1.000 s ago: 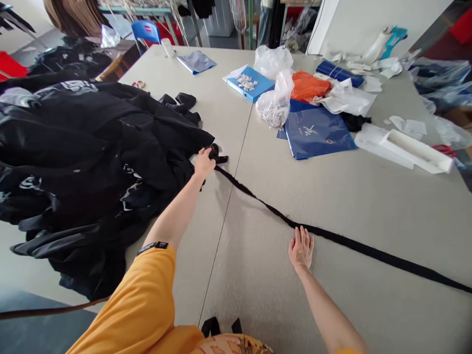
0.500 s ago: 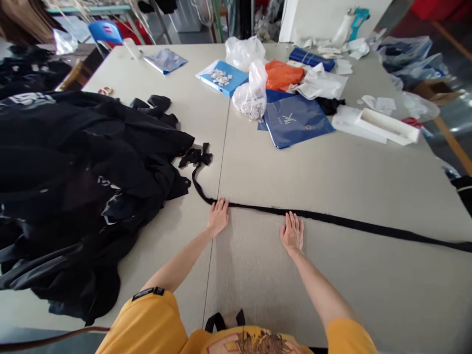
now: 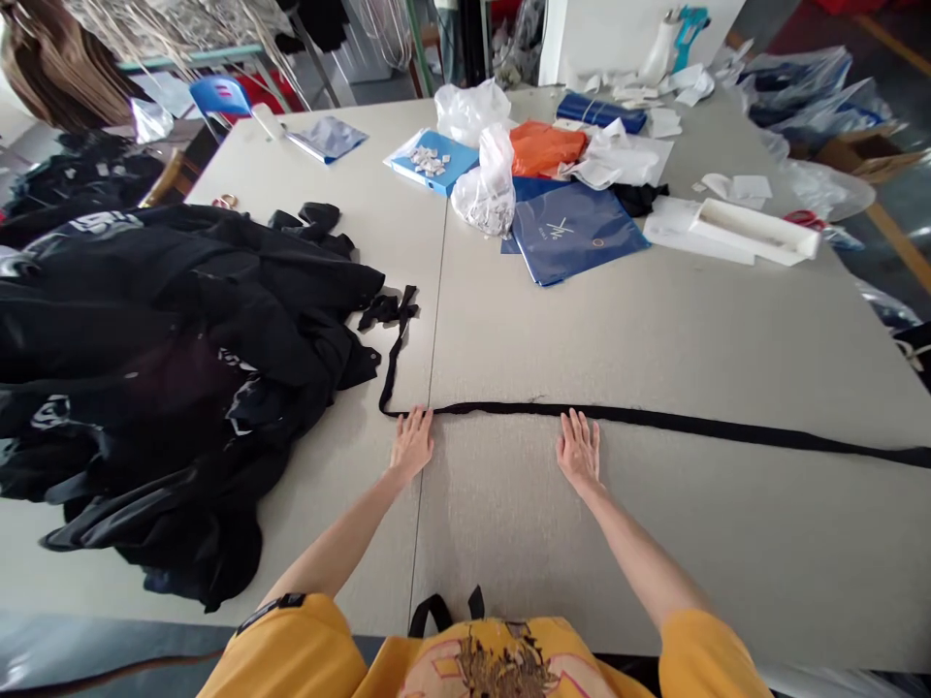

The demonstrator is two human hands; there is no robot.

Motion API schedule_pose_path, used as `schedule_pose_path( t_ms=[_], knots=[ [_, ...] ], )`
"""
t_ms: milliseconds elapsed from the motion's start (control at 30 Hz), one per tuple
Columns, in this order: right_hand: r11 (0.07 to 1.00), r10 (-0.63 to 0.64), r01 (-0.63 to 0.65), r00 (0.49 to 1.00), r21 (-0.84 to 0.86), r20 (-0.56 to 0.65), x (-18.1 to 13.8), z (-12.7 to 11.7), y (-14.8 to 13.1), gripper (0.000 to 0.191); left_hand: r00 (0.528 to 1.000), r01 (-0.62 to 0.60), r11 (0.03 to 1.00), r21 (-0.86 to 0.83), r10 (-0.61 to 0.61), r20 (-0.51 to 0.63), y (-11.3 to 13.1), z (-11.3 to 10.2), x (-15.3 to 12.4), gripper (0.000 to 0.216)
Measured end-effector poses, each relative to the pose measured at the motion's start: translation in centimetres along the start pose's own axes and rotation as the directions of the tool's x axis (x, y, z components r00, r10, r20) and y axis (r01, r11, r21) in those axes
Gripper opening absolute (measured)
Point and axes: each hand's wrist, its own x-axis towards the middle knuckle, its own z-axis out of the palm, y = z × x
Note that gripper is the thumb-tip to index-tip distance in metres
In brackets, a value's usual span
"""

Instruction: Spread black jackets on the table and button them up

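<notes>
A long black fabric strip runs across the grey table from the right edge to a bend near my left hand, then climbs to a loose tangled end. My left hand lies flat with spread fingers, its tips at the strip. My right hand rests flat just below the strip, its fingertips very near or touching it. Neither hand holds anything. Left of them, a large heap of black garments with printed marks sits on the table.
At the far side lie a blue bag, an orange bag, plastic bags of small pieces, a blue folder, and a white tray. Red-handled scissors lie near the right edge.
My left hand has moved from the strip's tangled end back beside my right hand. The strip now lies straighter, with a sharper bend at its left. My view has tilted slightly.
</notes>
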Motion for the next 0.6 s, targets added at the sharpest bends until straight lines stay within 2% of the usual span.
schedule_pose_path(
  t_ms=[67,100,300,433,600],
  knots=[
    [0.999,0.038,-0.038,0.999,-0.015,0.005,-0.5,-0.4,0.7,0.055,0.991,-0.129,0.991,-0.022,0.13,0.04,0.8,0.2,-0.9,0.062],
    [0.998,0.053,-0.052,0.999,-0.02,0.012,-0.7,-0.7,1.1,0.055,0.987,-0.151,0.988,-0.034,0.152,0.05,1.1,0.4,-1.3,0.062],
    [0.979,0.188,-0.189,0.982,-0.07,-0.023,-1.0,-2.1,5.0,0.056,0.999,-0.046,0.996,-0.07,0.045,-0.021,1.2,0.9,-2.7,0.061],
    [0.97,0.229,-0.227,0.974,-0.084,0.006,-1.4,-2.8,7.3,0.057,0.997,0.044,0.996,-0.079,-0.049,-0.062,0.5,0.3,-1.4,0.05],
    [0.962,0.264,-0.259,0.963,-0.089,0.05,-1.7,-2.9,7.7,0.058,0.999,0.037,0.998,-0.06,-0.035,0.025,-2.2,-1.6,2.1,0.033]
  ],
)
